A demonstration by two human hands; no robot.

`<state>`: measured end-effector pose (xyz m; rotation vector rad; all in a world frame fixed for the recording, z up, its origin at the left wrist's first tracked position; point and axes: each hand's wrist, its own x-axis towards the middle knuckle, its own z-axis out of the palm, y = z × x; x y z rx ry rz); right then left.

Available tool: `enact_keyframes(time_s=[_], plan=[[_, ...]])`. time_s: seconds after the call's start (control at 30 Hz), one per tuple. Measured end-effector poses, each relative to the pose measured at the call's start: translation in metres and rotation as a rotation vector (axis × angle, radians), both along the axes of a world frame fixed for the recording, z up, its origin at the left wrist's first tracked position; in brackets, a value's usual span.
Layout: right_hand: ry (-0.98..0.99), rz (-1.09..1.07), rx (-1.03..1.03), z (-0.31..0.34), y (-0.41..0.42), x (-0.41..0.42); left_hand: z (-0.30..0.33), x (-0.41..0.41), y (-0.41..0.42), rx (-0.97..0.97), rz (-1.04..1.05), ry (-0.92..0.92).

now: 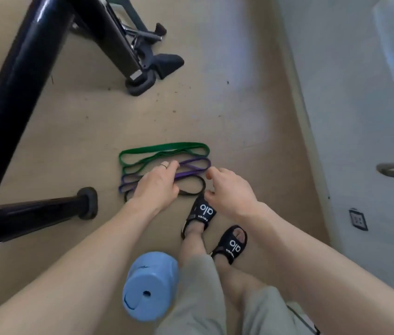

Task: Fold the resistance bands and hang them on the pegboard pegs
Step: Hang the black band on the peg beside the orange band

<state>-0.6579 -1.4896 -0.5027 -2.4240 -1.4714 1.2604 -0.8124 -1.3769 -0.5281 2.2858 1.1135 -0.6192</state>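
Three resistance bands lie side by side on the beige floor: a green band (164,148) farthest from me, a purple band (194,165) in the middle and a black band (194,188) nearest my feet. My left hand (157,182) hovers over the purple and black bands with its fingers stretched toward the purple one; whether they touch it is unclear. My right hand (230,189) hangs just right of the bands' ends, fingers loosely curled, holding nothing. No pegboard is in view.
A black exercise machine frame (17,93) crosses the left side, with a foot (140,83) at the top middle and a capped leg (87,203) left of the bands. A light blue stool (150,286) stands by my sandalled feet (200,213). A grey wall (360,141) runs along the right.
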Motion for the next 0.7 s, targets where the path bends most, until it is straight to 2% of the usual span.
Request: enact_keyframes(time_s=[0.17, 0.37, 0.53, 0.63, 0.7], plan=[[-0.01, 0.133, -0.063, -0.135, -0.008, -0.029, -0.118, -0.029, -0.014, -0.005, -0.044, 0.153], [-0.039, 0.329, -0.032, -0.319, 0.011, -0.064, -0.301, -0.063, -0.013, -0.045, -0.057, 0.299], [-0.071, 0.471, 0.017, -0.459, 0.04, -0.098, -0.44, -0.102, 0.001, 0.023, -0.058, 0.381], [-0.13, 0.551, 0.075, -0.514, 0.054, -0.121, -0.498, -0.125, 0.005, 0.079, -0.053, 0.42], [-0.17, 0.598, 0.111, -0.541, 0.059, -0.137, -0.525, -0.139, 0.003, 0.207, -0.107, 0.379]])
